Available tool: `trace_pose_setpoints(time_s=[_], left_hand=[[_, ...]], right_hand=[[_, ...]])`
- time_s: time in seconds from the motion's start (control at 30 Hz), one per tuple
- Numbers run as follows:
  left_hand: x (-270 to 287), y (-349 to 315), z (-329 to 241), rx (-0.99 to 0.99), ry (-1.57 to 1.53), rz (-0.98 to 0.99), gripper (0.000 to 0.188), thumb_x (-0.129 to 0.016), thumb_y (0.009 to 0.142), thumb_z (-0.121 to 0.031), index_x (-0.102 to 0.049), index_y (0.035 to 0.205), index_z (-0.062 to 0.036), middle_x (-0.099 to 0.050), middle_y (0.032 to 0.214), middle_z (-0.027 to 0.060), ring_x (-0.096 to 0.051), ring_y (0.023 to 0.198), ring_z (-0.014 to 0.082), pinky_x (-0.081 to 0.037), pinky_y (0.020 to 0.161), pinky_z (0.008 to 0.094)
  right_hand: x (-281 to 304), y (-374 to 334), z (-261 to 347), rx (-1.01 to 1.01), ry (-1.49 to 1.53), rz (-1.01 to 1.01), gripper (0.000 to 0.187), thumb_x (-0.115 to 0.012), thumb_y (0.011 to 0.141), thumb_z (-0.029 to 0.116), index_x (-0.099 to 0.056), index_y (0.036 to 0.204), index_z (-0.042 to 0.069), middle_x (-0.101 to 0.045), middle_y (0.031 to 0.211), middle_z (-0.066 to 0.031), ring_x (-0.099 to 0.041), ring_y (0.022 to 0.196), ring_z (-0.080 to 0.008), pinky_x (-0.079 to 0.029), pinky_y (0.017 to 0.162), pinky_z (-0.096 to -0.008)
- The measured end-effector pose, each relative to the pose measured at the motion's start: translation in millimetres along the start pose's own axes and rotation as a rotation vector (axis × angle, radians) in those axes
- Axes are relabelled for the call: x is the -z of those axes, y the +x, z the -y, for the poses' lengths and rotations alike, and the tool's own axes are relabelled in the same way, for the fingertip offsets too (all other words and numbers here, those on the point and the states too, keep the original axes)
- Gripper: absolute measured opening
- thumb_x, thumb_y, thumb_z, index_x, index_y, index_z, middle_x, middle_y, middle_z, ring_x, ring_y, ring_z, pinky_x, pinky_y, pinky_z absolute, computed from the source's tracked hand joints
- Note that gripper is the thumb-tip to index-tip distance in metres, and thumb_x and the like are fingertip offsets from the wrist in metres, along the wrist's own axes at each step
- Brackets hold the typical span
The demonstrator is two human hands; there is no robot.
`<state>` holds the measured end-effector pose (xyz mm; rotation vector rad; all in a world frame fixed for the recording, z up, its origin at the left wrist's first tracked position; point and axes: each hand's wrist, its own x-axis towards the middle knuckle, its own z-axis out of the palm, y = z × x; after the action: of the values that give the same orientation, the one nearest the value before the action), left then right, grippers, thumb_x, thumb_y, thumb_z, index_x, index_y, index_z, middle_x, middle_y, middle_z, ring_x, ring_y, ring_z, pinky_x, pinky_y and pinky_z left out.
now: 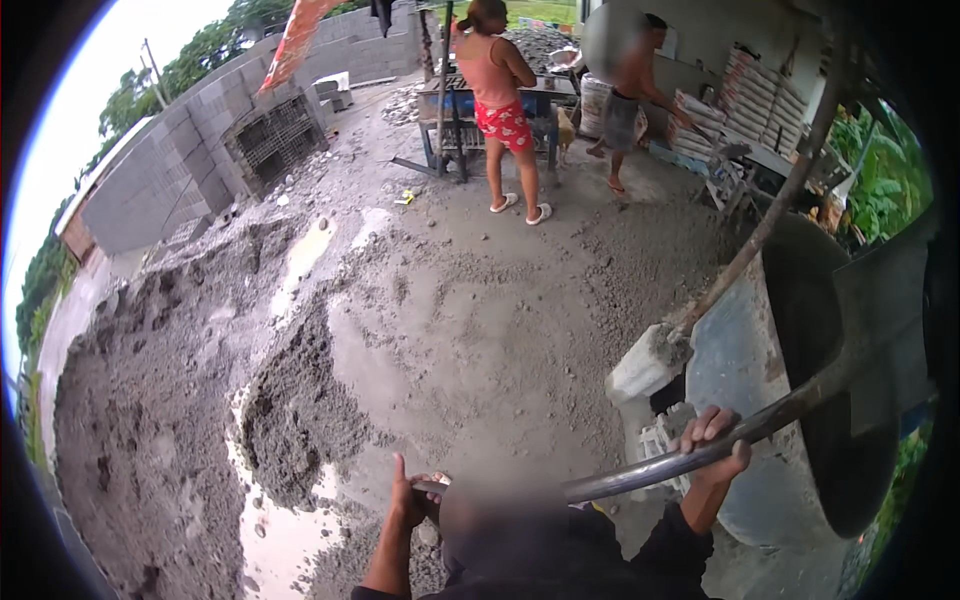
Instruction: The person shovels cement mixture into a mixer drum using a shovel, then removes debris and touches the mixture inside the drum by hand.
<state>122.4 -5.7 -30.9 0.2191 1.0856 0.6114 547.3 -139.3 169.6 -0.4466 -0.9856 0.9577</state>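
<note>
A long, rounded shovel shaft [620, 478] runs from low centre up to the right. My right hand [715, 445] is wrapped round it. Close to its lower end, my left hand [415, 495] grips it with the thumb pointing up; a blurred patch hides part of the shaft between. A dark flat plate [890, 315], seemingly the shovel blade, shows at the shaft's upper right end, in front of the mouth of a big grey metal mixing drum [735, 345]. A pale, cement-crusted container [648, 368] stands beside the drum.
Damp grey sand [170, 400] is heaped at left, with a darker gravelly mound [305, 420] near my left hand. A wooden pole [765, 230] leans by the drum. Two people stand farther off, near a blue-framed table [440, 105] and stacked sacks [755, 105]. Concrete blocks [180, 170] form a wall.
</note>
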Motion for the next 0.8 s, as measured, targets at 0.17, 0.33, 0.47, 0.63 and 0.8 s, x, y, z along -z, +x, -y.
trace_pose_setpoints(time_s=[0.17,0.33,0.47,0.63,0.8], left_hand=[[152,-58,80,-0.379,-0.096,-0.396,0.067,-0.043,0.083,-0.073,-0.06,0.077,-0.0085,-0.058,0.064,0.0068,-0.055,0.056,0.0221,-0.047,0.054,0.0377],[187,-154,176,-0.242,-0.452,-0.695,0.049,-0.058,0.085,-0.057,-0.047,0.066,-0.0128,-0.047,0.055,0.0018,-0.047,0.046,0.0161,-0.041,0.045,0.0305],[142,-208,240,-0.32,-0.764,-0.724,0.042,-0.062,0.087,-0.049,-0.047,0.073,-0.0123,-0.044,0.055,0.0006,-0.044,0.045,0.0135,-0.041,0.042,0.0301],[82,-165,198,-0.387,-0.928,-0.984,0.034,-0.066,0.088,-0.035,-0.046,0.074,-0.0114,-0.044,0.058,0.0013,-0.046,0.047,0.0138,-0.043,0.043,0.0315],[122,-80,178,-0.389,-1.182,-1.234,0.034,-0.066,0.088,-0.029,-0.044,0.072,-0.0084,-0.043,0.056,0.0021,-0.045,0.045,0.0155,-0.041,0.041,0.0319]], right_hand=[[-54,38,-108,-0.462,0.186,0.408,0.03,-0.072,0.078,0.024,-0.065,0.093,-0.001,-0.062,0.093,-0.0165,-0.063,0.091,-0.0317,-0.05,0.086,-0.0501],[-86,30,-255,-0.987,0.43,0.136,0.025,-0.062,0.088,0.029,-0.052,0.082,0.007,-0.058,0.081,-0.0106,-0.058,0.082,-0.0248,-0.044,0.089,-0.0484],[-96,12,-395,-1.354,0.368,-0.157,0.025,-0.06,0.089,0.029,-0.048,0.077,0.011,-0.052,0.071,-0.0058,-0.053,0.067,-0.0187,-0.047,0.077,-0.0402],[-133,-94,-537,-1.755,0.133,-0.219,0.02,-0.065,0.086,0.021,-0.049,0.082,0.01,-0.051,0.068,-0.0046,-0.053,0.063,-0.018,-0.049,0.063,-0.0388],[-170,-260,-598,-2.247,0.05,-0.011,0.009,-0.059,0.087,0.01,-0.051,0.085,0.006,-0.055,0.066,-0.0054,-0.055,0.061,-0.0201,-0.05,0.06,-0.037]])
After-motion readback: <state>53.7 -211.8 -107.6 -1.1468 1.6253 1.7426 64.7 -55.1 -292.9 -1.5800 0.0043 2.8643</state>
